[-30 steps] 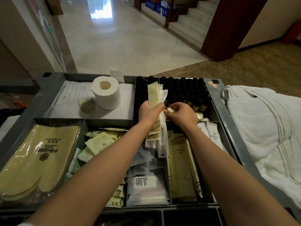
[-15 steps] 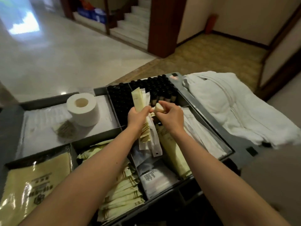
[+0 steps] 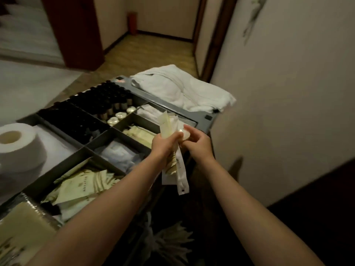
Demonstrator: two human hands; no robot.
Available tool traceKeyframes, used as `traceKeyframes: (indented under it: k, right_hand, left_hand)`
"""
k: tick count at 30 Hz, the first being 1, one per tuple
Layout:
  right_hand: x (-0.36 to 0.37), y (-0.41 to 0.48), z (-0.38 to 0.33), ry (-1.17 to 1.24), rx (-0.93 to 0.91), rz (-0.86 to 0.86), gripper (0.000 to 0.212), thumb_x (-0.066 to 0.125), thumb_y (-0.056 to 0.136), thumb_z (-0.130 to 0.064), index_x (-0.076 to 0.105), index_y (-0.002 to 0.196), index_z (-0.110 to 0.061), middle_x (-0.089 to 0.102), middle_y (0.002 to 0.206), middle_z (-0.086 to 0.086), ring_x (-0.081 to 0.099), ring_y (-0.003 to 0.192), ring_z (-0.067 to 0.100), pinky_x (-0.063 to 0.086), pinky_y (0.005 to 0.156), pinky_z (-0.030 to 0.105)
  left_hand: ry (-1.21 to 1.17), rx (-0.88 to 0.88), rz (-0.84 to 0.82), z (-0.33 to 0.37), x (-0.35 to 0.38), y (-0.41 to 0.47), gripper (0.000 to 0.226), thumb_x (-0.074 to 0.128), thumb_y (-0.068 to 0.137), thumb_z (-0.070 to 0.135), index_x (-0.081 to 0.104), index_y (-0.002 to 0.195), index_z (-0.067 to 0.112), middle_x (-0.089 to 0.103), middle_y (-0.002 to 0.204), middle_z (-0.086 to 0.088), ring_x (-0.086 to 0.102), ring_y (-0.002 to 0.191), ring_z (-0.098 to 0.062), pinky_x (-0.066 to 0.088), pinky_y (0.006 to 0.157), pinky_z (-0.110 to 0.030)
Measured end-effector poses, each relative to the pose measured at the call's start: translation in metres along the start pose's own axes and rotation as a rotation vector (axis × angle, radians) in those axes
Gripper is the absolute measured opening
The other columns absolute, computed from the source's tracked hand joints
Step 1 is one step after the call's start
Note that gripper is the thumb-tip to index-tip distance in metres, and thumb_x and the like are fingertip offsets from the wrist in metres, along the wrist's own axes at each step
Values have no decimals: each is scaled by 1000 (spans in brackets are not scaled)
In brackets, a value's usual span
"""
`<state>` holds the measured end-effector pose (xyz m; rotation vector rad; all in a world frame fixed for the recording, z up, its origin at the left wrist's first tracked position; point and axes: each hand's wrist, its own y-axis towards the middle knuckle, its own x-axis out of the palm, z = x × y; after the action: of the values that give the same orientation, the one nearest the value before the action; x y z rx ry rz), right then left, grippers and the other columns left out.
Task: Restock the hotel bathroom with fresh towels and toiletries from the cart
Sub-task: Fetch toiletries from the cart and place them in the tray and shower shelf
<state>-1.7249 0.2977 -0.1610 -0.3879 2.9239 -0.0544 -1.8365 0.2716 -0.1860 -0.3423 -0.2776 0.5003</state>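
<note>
The left hand [image 3: 163, 145] has its fingers curled round a bunch of long packets [image 3: 167, 125], held upright, probably so more can be added. The right hand [image 3: 198, 145] pinches a small round pale item [image 3: 184, 132] against the bunch. Both hands are above the near right edge of the cart [image 3: 203, 117]. Folded towels [image 3: 182, 89] lie at 12 o'clock, dark bottles [image 3: 86, 112] at 10 and a toilet roll [image 3: 17, 148] at 9. A plain wall [image 3: 288, 93] stands at 3 o'clock, with the corridor floor [image 3: 153, 52] beyond.

A plain cream wall [image 3: 288, 93] rises just right of the right hand [image 3: 197, 144]. Far beyond the left hand [image 3: 163, 144], a dark reddish-brown wooden pillar [image 3: 76, 31] stands beside yellow-brown patterned carpet [image 3: 153, 50]. Farther still, a small red cylinder [image 3: 132, 23] stands upright in the corridor's corner.
</note>
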Motion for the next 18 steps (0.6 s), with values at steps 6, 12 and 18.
traceKeyframes:
  k: [6, 12, 18]
  right_hand:
    - [-85, -54, 12, 347, 191, 311, 25, 55, 91, -3, 70, 107, -15, 71, 104, 13, 68, 91, 23, 57, 89, 40]
    - [-152, -134, 32, 290, 204, 541, 35, 56, 92, -6, 63, 126, -6, 71, 104, 11, 69, 93, 22, 59, 84, 34]
    - [-207, -248, 63, 335, 254, 684, 34, 51, 98, -7, 57, 131, -3, 66, 116, 14, 65, 97, 19, 55, 70, 20]
  left_hand:
    - [146, 46, -225, -20, 78, -54, 36, 76, 79, 20, 64, 109, 5, 70, 94, -10, 66, 83, -18, 50, 64, -24]
    - [259, 34, -448, -62, 144, -128, 24, 74, 81, 20, 66, 99, 5, 70, 86, -9, 69, 71, -12, 53, 56, -20]
    - [425, 31, -672, -122, 176, -223, 27, 74, 82, 26, 65, 103, 11, 70, 88, -5, 67, 78, -14, 54, 61, -21]
